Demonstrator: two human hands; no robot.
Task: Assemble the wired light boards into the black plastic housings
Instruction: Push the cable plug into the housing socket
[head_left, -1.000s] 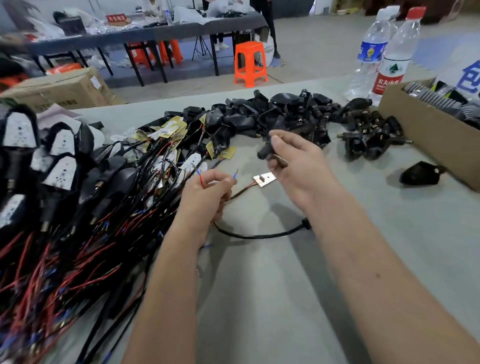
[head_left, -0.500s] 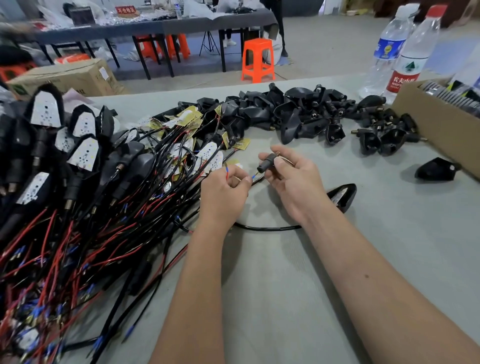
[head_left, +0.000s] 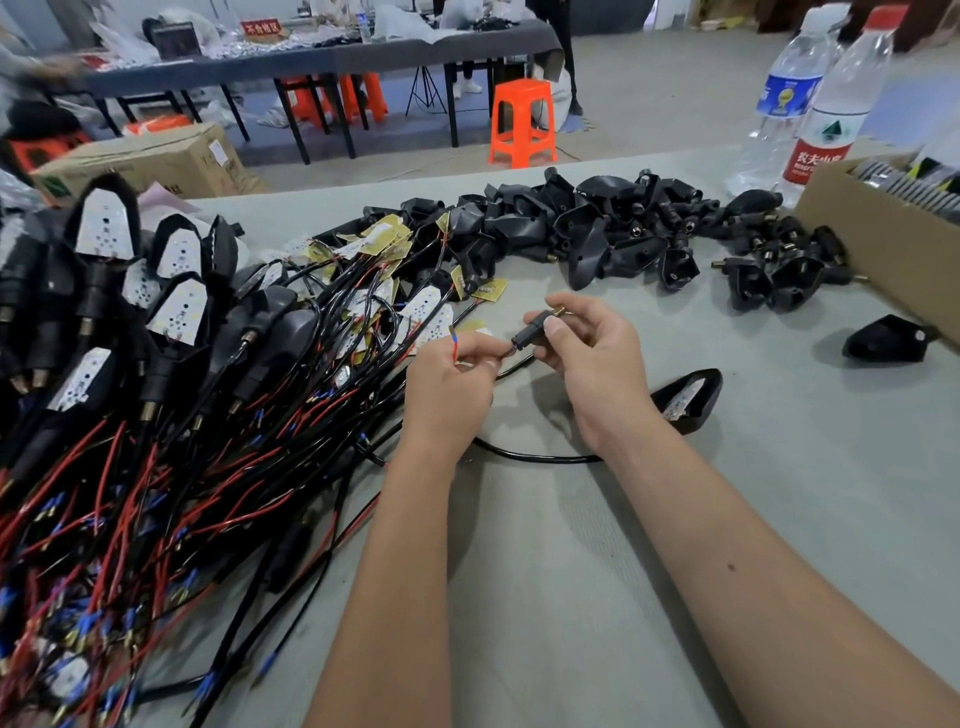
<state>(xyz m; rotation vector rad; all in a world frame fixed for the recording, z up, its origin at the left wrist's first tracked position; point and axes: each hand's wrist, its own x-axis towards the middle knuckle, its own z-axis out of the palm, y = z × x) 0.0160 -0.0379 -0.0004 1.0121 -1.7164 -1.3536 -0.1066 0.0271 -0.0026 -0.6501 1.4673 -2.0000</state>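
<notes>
The white light board, bare on the table a second ago, ended up seated in a black housing (head_left: 688, 399) beside the right hand (head_left: 597, 358) — the left hand (head_left: 449, 384) closed in toward the stem.

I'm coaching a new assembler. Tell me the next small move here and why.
Probably feed the wire ends pinched in the left hand into the black stem held by the right hand: the two nearly touch, and the housing with its board already lies on the table.
</notes>
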